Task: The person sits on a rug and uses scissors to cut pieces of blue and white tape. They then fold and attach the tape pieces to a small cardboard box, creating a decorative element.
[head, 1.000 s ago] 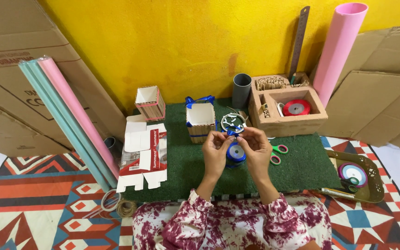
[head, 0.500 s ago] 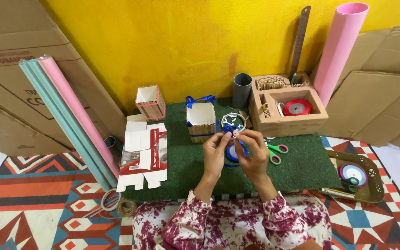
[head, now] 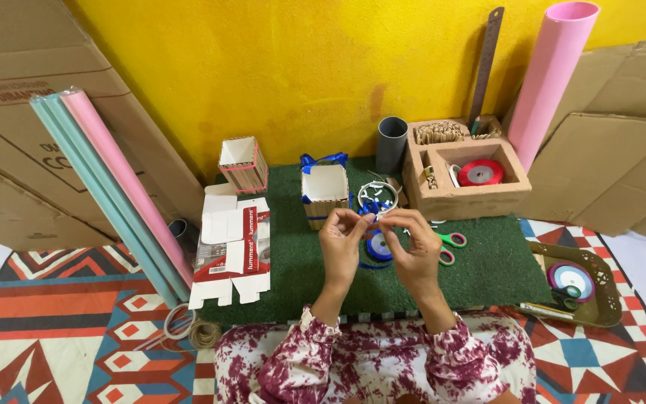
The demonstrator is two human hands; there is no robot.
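We see both hands raised over a green mat (head: 285,262) on the floor. The left hand (head: 340,239) and the right hand (head: 410,243) meet at their fingertips, each pinching a short piece of blue ribbon (head: 368,218) held between them; we cannot tell how the piece is folded.

Just below and between the hands, a blue ribbon spool (head: 377,245) lies on the mat, partly hidden by the right hand. Just beyond the fingertips sits a small round dish (head: 377,197) with white and blue bits in it. Beyond the left hand stands a stick box (head: 325,196) with a blue bow on its far rim. Farther out on that side stands a second stick box (head: 243,163), and a flattened red and white carton (head: 231,247) lies well to the left of the left hand.

Just to the right of the right hand lie scissors (head: 448,243) with green and pink handles. Beyond that hand stand a grey tube (head: 391,144) and a cardboard tray (head: 463,196) holding a red ribbon spool (head: 480,172). A pink roll (head: 549,71) and a steel ruler (head: 485,63) lean on the yellow wall behind the tray. Far to the right, a gold tray (head: 607,288) holds a purple spool.

Far to the left, pink and teal paper rolls (head: 110,191) lean against cardboard boxes.
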